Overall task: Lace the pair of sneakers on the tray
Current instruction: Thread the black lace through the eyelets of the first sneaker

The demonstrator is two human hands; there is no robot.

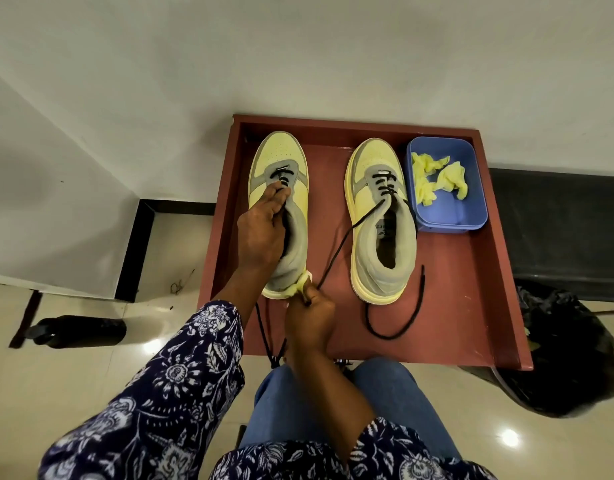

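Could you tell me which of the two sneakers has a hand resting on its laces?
The sneaker farther from the blue tub; the left hand rests on it.

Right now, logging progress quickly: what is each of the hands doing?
Left hand: gripping the left sneaker at its tongue.
Right hand: pinching a black lace.

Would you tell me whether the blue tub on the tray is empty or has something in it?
Not empty. The blue tub, at the tray's far right corner beside the right sneaker, holds crumpled yellow cloth or paper on its floor.
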